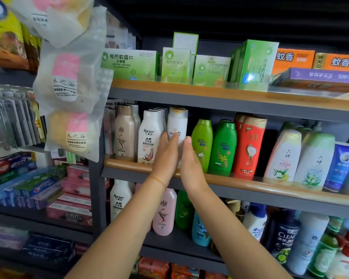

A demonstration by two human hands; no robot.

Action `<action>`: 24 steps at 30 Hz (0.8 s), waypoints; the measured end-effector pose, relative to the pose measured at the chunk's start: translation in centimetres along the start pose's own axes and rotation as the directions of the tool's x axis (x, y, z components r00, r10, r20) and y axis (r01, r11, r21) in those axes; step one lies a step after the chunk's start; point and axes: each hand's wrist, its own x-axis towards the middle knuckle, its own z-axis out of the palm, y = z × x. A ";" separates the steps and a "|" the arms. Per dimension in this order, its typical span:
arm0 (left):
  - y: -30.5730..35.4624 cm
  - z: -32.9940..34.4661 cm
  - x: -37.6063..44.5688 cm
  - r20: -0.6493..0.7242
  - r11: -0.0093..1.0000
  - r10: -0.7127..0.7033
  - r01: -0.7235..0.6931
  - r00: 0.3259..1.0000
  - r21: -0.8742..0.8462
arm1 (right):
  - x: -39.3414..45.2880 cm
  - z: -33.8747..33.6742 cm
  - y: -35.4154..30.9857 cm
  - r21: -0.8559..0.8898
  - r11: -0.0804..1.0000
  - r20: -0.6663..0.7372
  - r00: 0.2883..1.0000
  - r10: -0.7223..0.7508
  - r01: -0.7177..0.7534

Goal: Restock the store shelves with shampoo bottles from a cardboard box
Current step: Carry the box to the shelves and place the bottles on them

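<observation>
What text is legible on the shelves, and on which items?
"Raclen": white bottle, middle shelf.
"PAN…E", partly covered: white bottle between left hand and right hand.
"Rejoice": green bottle.
"CLEAR": dark bottle.
"蚊香": orange box.
Smaller print: unreadable.

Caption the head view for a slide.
Both hands, left and right, flank a white Pantene bottle on the middle shelf.

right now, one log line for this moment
stage: seating bottle | left hand: open, on white Pantene bottle | right hand: open, beside it | place: middle shelf
</observation>
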 end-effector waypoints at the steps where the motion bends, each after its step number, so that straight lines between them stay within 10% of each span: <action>1: 0.2 0.0 0.1 0.002 1.000 0.014 -0.014 1.000 0.003 | 0.0 -0.1 0.2 -0.050 0.999 -0.001 1.000 -0.009 0.009; 9: 4.2 -0.5 1.5 -0.035 0.967 0.242 -0.238 0.970 0.095 | 1.0 -3.1 -0.2 -0.440 0.859 -0.058 0.946 -0.320 0.263; 24: 4.0 2.5 5.1 -0.213 0.969 0.215 -0.182 0.953 0.164 | 2.4 -5.4 -2.9 -0.271 0.936 -0.018 0.971 -0.237 0.223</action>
